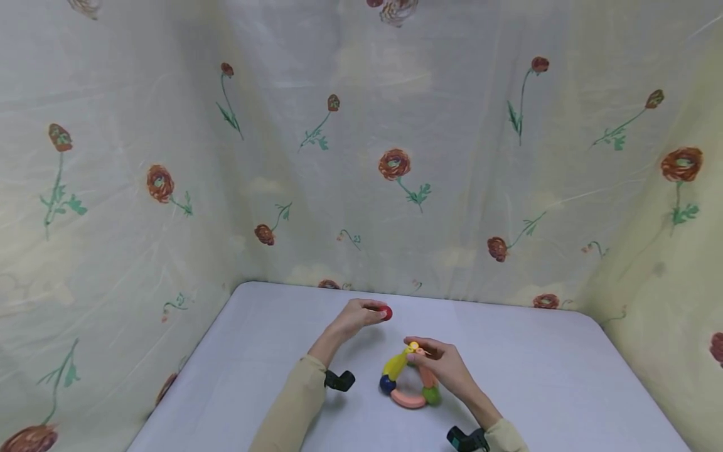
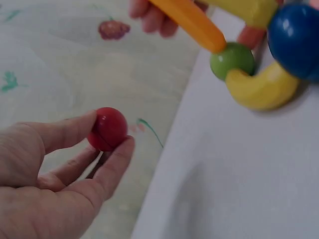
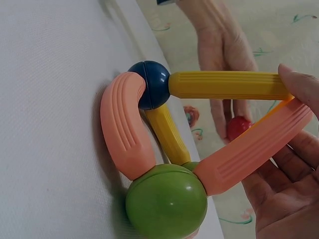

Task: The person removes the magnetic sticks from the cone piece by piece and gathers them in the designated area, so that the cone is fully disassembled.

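Observation:
My left hand (image 1: 357,317) pinches a red ball (image 2: 108,129) between thumb and fingertips, above the table's far part. To its right, my right hand (image 1: 443,364) pinches the upper ends of several rods of a ball-and-rod frame. In the right wrist view a straight yellow rod (image 3: 227,84) and a straight pink rod (image 3: 259,147) meet at that hand. A curved pink rod (image 3: 124,124) joins the blue ball (image 3: 152,84) to a large green ball (image 3: 167,201). An orange rod (image 2: 192,22), a smaller green ball (image 2: 232,61) and a curved yellow rod (image 2: 261,88) show in the left wrist view.
The white table (image 1: 226,402) lies under both hands. Flower-printed cloth (image 1: 452,207) stands behind it and at both sides. A black wrist camera (image 1: 340,380) is on the left wrist, another (image 1: 467,439) on the right.

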Demonstrator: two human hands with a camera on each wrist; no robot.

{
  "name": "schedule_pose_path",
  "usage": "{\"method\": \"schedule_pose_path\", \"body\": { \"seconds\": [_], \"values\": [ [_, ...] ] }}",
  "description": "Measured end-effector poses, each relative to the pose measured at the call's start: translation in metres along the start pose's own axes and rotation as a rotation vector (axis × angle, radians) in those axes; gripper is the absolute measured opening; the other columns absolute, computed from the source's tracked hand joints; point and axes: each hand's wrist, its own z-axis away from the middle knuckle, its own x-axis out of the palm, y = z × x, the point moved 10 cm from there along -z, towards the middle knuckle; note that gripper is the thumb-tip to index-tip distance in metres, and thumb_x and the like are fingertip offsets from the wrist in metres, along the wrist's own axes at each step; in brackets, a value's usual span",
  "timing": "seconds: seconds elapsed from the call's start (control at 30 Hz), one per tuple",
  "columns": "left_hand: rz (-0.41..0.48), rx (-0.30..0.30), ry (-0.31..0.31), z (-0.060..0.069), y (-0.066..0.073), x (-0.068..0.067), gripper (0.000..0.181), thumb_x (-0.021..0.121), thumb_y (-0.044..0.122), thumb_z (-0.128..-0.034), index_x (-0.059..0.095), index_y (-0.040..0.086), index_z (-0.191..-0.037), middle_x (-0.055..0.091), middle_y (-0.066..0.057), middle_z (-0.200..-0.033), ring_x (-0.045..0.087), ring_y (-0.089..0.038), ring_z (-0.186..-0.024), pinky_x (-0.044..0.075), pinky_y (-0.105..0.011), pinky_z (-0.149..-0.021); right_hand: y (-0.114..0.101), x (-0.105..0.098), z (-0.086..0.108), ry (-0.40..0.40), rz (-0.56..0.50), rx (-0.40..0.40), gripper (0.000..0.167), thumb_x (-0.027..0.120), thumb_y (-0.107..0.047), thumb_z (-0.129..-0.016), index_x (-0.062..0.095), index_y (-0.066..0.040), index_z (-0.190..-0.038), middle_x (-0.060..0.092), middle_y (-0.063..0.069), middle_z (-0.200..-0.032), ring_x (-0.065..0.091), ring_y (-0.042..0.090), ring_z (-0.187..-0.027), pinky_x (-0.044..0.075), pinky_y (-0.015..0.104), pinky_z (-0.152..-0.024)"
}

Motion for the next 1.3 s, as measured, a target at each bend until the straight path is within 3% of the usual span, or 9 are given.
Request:
{"method": "schedule_pose_path", "body": {
  "seconds": [0.27,0.43,0.6,0.8,0.97,1.3],
  "values": [
    [0.003,0.008,0.087,-0.028,-0.022,-0.013,0.034,0.075,0.020,-0.0843,0.069,0.012,-0.116,0.066,-0.008,-0.118,0.060,-0.021,-0.103,0.050,-0.038,-0.095,-0.020,0.000,0.010,-0.012,0.006,0.013,0.043,0.075,-0.031,-0.084,0.066,-0.016,-0.122,0.066,0.008,-0.125,0.059,0.021,-0.118,0.048,0.039,-0.100],
    [-0.035,0.010,0.126,-0.035,-0.030,-0.014,0.031,0.075,0.015,-0.0838,0.070,0.014,-0.115,0.067,-0.007,-0.120,0.059,-0.022,-0.108,0.050,-0.038,-0.097,-0.035,0.001,0.017,-0.017,0.019,-0.014,0.042,0.074,-0.031,-0.085,0.066,-0.012,-0.122,0.066,0.010,-0.124,0.061,0.022,-0.116,0.049,0.040,-0.098],
    [-0.117,0.020,0.179,-0.038,-0.038,-0.016,0.030,0.076,0.014,-0.0826,0.072,0.014,-0.113,0.068,-0.007,-0.117,0.059,-0.022,-0.111,0.048,-0.040,-0.098,-0.028,0.002,0.014,-0.025,0.002,0.003,0.042,0.074,-0.029,-0.085,0.066,-0.013,-0.123,0.066,0.008,-0.125,0.060,0.022,-0.118,0.048,0.039,-0.100],
    [-0.167,0.063,0.202,-0.039,-0.043,-0.013,0.030,0.077,0.014,-0.0814,0.073,0.015,-0.111,0.069,-0.006,-0.114,0.060,-0.022,-0.107,0.049,-0.041,-0.097,-0.005,-0.001,0.002,-0.013,0.005,0.009,0.043,0.075,-0.033,-0.083,0.067,-0.019,-0.122,0.067,0.003,-0.124,0.059,0.020,-0.120,0.048,0.037,-0.100],
    [-0.179,0.076,0.219,-0.034,-0.043,-0.015,0.034,0.079,0.016,-0.0796,0.072,0.016,-0.113,0.069,-0.005,-0.115,0.061,-0.021,-0.109,0.049,-0.040,-0.098,-0.001,0.000,0.003,-0.034,-0.001,0.008,0.046,0.075,-0.037,-0.082,0.066,-0.021,-0.124,0.066,-0.001,-0.126,0.057,0.019,-0.122,0.047,0.037,-0.102],
    [-0.101,0.087,0.218,-0.021,-0.043,-0.026,0.042,0.079,0.022,-0.0797,0.069,0.011,-0.119,0.070,-0.005,-0.115,0.064,-0.022,-0.110,0.049,-0.040,-0.098,-0.003,0.000,0.003,-0.077,0.026,-0.008,0.048,0.073,-0.038,-0.084,0.063,-0.020,-0.128,0.063,0.003,-0.131,0.055,0.022,-0.124,0.045,0.039,-0.104]
  ]
}}
